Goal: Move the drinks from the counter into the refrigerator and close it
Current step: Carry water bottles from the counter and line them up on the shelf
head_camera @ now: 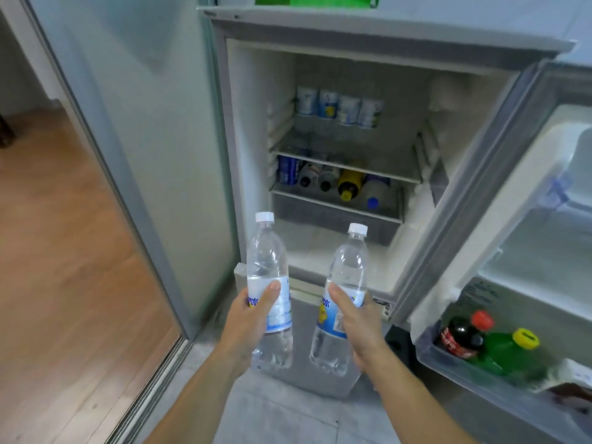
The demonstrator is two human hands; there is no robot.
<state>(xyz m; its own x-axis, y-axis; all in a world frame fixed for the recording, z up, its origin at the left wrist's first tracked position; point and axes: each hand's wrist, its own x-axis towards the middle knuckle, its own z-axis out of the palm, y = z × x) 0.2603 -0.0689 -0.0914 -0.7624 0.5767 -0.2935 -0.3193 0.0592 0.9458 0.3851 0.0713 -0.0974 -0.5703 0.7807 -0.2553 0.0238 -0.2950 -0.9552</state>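
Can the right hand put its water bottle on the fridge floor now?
Probably yes: the fridge door stands open, and the floor below the drawer looks bare, straight ahead of the right hand and its bottle.

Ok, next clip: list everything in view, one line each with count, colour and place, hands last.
water bottles: 2, clear with white caps, one in each hand before the fridge
refrigerator: 1, grey, white inside, open
fridge door: 1, swung open at right
cartons: 4, white and blue, top shelf
lying bottles: several, mixed colours, middle shelf
cola bottle: 1, dark with red cap, door bin
green bottle: 1, yellow cap, door bin
green bag: 1, atop the fridge
left hand: grips one bottle
right hand: grips the other
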